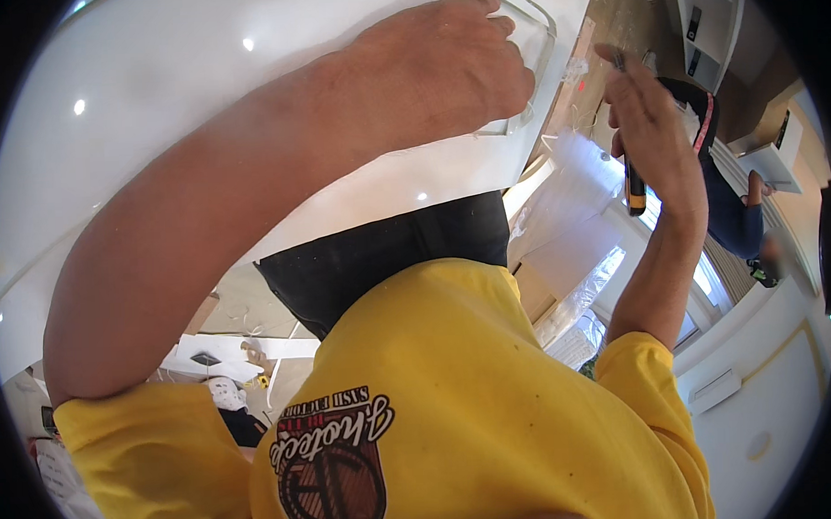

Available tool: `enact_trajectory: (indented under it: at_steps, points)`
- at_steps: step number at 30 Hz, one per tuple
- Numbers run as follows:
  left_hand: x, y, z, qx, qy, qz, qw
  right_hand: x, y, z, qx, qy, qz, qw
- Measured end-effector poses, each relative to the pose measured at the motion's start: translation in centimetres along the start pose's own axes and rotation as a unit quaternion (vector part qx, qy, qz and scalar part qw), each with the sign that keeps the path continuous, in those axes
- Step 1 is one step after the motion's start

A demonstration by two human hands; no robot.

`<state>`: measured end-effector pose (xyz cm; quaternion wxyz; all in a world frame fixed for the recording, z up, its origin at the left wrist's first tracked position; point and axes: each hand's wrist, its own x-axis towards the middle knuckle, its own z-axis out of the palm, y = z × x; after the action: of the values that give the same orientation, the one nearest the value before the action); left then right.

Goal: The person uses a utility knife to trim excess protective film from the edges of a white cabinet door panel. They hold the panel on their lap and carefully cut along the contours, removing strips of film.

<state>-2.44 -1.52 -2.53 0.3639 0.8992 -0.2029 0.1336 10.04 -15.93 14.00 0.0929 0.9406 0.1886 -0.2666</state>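
Note:
My left forearm reaches across a glossy white panel (180, 75). My left hand (464, 66) rests on the panel near its right end, fingers curled under; whatever they may hold is hidden. A thin, pale greenish strip (547, 49) curves along the panel beside those fingers. My right hand (649, 128) is raised off the panel's right end, closed around a utility knife (636, 194) with a black and yellow body. Its lower end sticks out below the palm, and a dark tip shows by the fingertips.
At the right, another person in dark blue clothing (729, 207) bends near white shelving (707, 16). Clear plastic wrapping (582, 176) and brown boards lie on the floor beyond the panel. White pieces (227, 353) and scraps lie at the lower left.

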Motion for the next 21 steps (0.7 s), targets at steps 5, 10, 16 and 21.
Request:
enact_trajectory:
  at_steps: [5,10,16,21]
  points:
    - [0.6,-0.1,-0.6,0.044,-0.041,0.037,0.998,-0.6,2.0,1.8,-0.095,0.044,-0.239,0.965]
    - [1.0,0.2,-0.8,0.063,0.046,0.071,0.994,0.3,2.7,0.6,-0.230,0.138,-0.383,0.884]
    - [1.9,3.8,0.2,0.069,0.061,-0.113,0.989,2.4,4.5,0.1,-0.301,0.116,-0.424,0.846]
    - [0.8,8.0,2.8,0.075,0.170,-0.259,0.948,2.6,4.7,-0.5,-0.346,0.110,-0.447,0.817]
